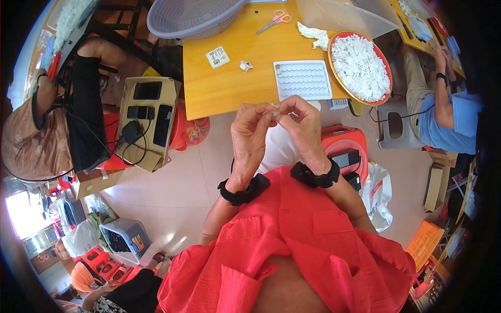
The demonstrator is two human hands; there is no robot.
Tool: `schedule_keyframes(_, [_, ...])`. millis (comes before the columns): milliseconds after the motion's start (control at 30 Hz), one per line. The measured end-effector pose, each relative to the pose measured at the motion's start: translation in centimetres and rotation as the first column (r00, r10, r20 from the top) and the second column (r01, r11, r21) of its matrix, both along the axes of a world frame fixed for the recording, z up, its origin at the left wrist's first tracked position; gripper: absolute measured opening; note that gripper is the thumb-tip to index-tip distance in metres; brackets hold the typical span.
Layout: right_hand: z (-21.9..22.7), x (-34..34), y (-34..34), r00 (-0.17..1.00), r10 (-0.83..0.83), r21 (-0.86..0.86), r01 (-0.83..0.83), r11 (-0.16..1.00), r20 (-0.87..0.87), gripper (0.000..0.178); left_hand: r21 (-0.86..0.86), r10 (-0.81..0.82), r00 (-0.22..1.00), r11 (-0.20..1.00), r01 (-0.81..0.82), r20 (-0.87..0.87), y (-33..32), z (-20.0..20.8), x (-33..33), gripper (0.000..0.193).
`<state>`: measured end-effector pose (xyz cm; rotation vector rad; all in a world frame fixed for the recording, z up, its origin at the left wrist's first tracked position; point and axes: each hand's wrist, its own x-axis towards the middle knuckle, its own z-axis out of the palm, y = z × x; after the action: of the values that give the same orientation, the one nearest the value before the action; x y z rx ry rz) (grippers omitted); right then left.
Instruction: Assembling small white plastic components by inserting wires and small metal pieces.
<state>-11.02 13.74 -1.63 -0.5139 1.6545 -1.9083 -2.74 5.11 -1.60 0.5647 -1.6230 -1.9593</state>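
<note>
My left hand (250, 133) and my right hand (303, 128) meet in front of the table's near edge, fingertips pinched together. Between them is a small pale piece (275, 114), too small to make out fully. Just beyond my hands lies a white tray (302, 97) with rows of scalloped hollows; one small greyish bit sits in its far left corner. To its right, a round red-rimmed tray (386, 58) holds a heap of small white pieces (360, 68). Dark straps with black boxes circle both my wrists.
The yellow table (209, 94) carries pink-handled scissors (274, 21), a crumpled white cloth (313, 35), a printed paper square (217, 57), a small white scrap (246, 65) and a grey basket (190, 21). A red stool (347, 136) stands right of my legs. Other people sit left and right.
</note>
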Motion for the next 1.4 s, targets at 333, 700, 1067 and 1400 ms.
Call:
schedule_keyframes(333, [0.3,-0.6,0.4,0.998,-0.038,-0.011,0.038,0.999,-0.044,0.006,0.220,-0.060,0.996,0.974,0.045,0.060,-0.6,0.9,-0.1,0.019])
schedule_keyframes(700, [0.1,-0.2,0.0,0.998,0.055,0.020,-0.055,0.998,-0.033,0.007,0.169,-0.091,0.983,0.984,0.063,0.161,-1.5,1.5,0.4,0.021])
schedule_keyframes(1067, [0.0,-0.1,-0.3,0.986,0.041,0.083,-0.028,0.996,-0.160,0.008,0.090,0.036,0.996,0.995,-0.044,0.085,-0.8,0.8,0.2,0.009])
schedule_keyframes(1400, [1.2,-1.2,0.6,0.997,0.024,0.060,-0.028,0.998,0.068,0.008,0.103,-0.089,0.990,0.992,0.077,0.113,-1.4,1.1,0.4,0.023])
